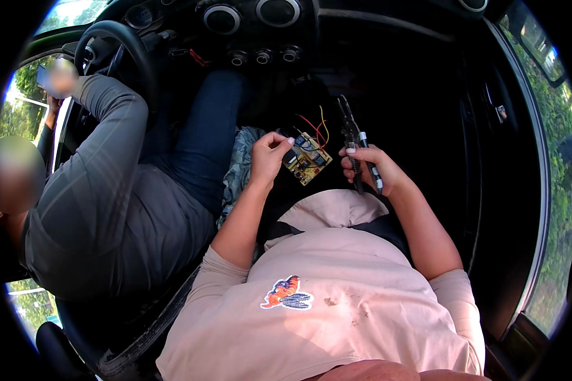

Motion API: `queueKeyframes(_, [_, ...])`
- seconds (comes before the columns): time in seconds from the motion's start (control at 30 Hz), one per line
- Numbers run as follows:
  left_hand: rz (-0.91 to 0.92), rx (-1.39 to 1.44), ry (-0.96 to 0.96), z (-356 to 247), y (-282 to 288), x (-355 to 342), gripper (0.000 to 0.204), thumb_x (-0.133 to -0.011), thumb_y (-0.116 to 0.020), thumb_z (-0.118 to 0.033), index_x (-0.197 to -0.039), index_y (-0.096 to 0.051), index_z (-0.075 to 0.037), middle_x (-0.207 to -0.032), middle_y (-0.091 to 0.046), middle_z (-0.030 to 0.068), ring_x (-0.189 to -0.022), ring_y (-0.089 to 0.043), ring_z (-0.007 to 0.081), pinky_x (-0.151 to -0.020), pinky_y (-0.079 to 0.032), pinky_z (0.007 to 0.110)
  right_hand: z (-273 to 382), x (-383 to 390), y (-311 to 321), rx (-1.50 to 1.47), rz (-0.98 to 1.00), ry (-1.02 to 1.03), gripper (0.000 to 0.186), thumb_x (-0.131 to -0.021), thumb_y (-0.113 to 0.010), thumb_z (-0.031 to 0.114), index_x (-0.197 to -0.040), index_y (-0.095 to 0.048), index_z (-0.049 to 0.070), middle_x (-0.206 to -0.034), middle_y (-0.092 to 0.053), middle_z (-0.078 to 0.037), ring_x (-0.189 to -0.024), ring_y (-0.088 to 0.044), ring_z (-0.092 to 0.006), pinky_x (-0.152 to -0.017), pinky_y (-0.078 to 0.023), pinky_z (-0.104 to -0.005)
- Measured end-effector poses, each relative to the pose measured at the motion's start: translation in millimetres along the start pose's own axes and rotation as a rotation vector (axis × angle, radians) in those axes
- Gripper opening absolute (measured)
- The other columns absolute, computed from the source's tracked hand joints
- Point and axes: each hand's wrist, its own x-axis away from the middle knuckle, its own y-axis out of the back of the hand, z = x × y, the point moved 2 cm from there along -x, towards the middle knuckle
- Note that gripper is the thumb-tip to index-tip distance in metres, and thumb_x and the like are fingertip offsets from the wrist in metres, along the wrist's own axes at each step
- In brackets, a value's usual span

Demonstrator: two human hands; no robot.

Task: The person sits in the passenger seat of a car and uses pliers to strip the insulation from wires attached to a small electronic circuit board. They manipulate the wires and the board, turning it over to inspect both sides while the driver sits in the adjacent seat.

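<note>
Nearest, a pale pink shirt (337, 298) is seen from above, with an orange and blue patch (286, 293) sewn on the chest and a dark belt (375, 227) crossing the lap.

The left hand (268, 155) is raised over the lap, its fingers (279, 141) curled in narrowly, the tips pinched at the edge of a small circuit board (306, 159). The board is yellowish, tilted, and carries dark parts; red and yellow wires (318, 127) rise from its far edge. Whether the board is gripped or only touched cannot be told.

The right hand (368, 168) lies just right of the board, its fingers closed round the handles of dark pliers (349, 130) and a slim pen-like tool (370, 162) with a white tip. The plier jaws point away, toward the dashboard, and are lost against the dark floor.

Between the two seats, a patterned cloth (238, 168) is partly covered by the left forearm.

To the left, another person in a grey top (102, 190) and blue trousers (203, 133) is seated, one hand at a phone (42, 76) by the window. Farther off, the steering wheel (130, 47) and round vents (278, 11) are seen, cut off at the upper rim.
</note>
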Motion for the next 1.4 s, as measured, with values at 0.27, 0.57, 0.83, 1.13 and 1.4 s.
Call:
queueKeyframes(0.27, [-0.226,-0.333,-0.191,-5,18,0,0.012,-0.083,-0.065,-0.012,-0.077,-0.063,-0.002,-0.072,-0.059,0.0029,-0.063,-0.056,0.0121,-0.058,-0.044,0.027,-2,-2,3,0.117,0.038,0.026,0.037,-0.079,-0.063,0.025,-0.103,-0.051,0.001,-0.074,-0.053,-0.003,-0.068,-0.051,-0.0142,-0.066,-0.043,-0.0285])
queueKeyframes(0.57, [-0.225,-0.916,-0.348,-20,11,7,0.037,-0.085,-0.061,-0.039,-0.084,-0.069,-0.003,-0.079,-0.060,0.0103,-0.074,-0.059,0.0293,-0.065,-0.045,0.036,-5,-1,-1,0.243,-0.018,0.099,0.029,-0.079,-0.064,0.031,-0.067,-0.053,0.007,-0.066,-0.053,-0.003,-0.060,-0.050,-0.0102,-0.059,-0.044,-0.0239])
queueKeyframes(0.83, [-0.083,-0.941,-0.159,-7,-1,-4,0.032,-0.078,-0.066,-0.039,-0.084,-0.071,-0.007,-0.082,-0.062,0.0105,-0.077,-0.061,0.0293,-0.066,-0.047,0.039,-5,-3,2,0.318,-0.008,0.079,0.034,-0.077,-0.063,0.025,-0.098,-0.053,0.000,-0.073,-0.052,-0.003,-0.065,-0.051,-0.0112,-0.063,-0.044,-0.0249])
queueKeyframes(1.13, [0.064,0.054,-0.321,-5,-34,24,0.006,-0.088,-0.059,-0.005,-0.092,-0.061,0.000,-0.086,-0.062,0.0011,-0.068,-0.052,0.0047,-0.063,-0.042,0.019,-8,-5,6,0.375,0.020,0.093,0.033,-0.076,-0.064,0.023,-0.097,-0.054,0.000,-0.071,-0.051,-0.003,-0.065,-0.050,-0.0115,-0.063,-0.043,-0.0256])
queueKeyframes(1.4, [0.203,0.144,-0.255,-14,-46,11,0.014,-0.094,-0.051,-0.012,-0.099,-0.058,-0.001,-0.081,-0.061,0.0033,-0.059,-0.046,0.0049,-0.054,-0.038,0.018,-3,2,3,0.540,0.149,0.044,0.042,-0.073,-0.064,0.027,-0.101,-0.055,-0.003,-0.068,-0.051,-0.003,-0.063,-0.049,-0.0125,-0.063,-0.040,-0.0245])
